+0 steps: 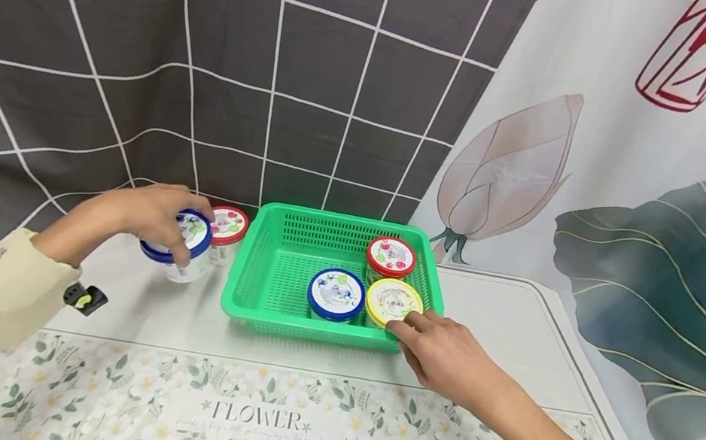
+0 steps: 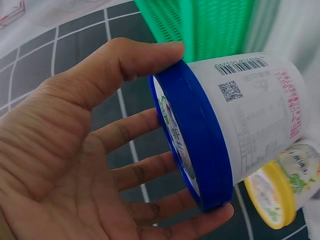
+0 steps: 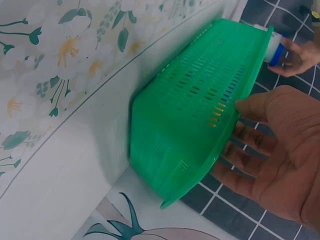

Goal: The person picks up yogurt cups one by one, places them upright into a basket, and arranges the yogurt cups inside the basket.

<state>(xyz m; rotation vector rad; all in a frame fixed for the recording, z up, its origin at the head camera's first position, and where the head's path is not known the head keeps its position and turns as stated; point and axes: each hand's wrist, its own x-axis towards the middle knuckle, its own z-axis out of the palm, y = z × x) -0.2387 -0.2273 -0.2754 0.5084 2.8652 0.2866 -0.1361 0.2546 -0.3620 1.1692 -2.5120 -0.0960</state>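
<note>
My left hand (image 1: pixel 155 217) grips a blue-lidded white tub (image 1: pixel 187 267) by its lid, left of the green basket (image 1: pixel 239 294). In the left wrist view, the thumb lies on one side of the blue lid (image 2: pixel 200 145) and the fingers on the other. At the basket's near right rim, my right hand (image 1: pixel 443 351) holds the edge, thumb outside and fingers over the inner side. Close to those fingers inside the basket is a yellow-lidded tub (image 1: pixel 393 300). Beside it stand another blue-lidded tub (image 1: pixel 336 293) and a red-lidded tub (image 1: pixel 392 256).
Another red-lidded tub (image 1: pixel 229 224) stands between the left hand and the basket. The left wrist view shows one more yellow-lidded tub (image 2: pixel 280 192), hidden in the head view. A dark checked curtain (image 1: pixel 230 34) hangs behind; a flowered mat (image 1: pixel 254 426) covers the table's front.
</note>
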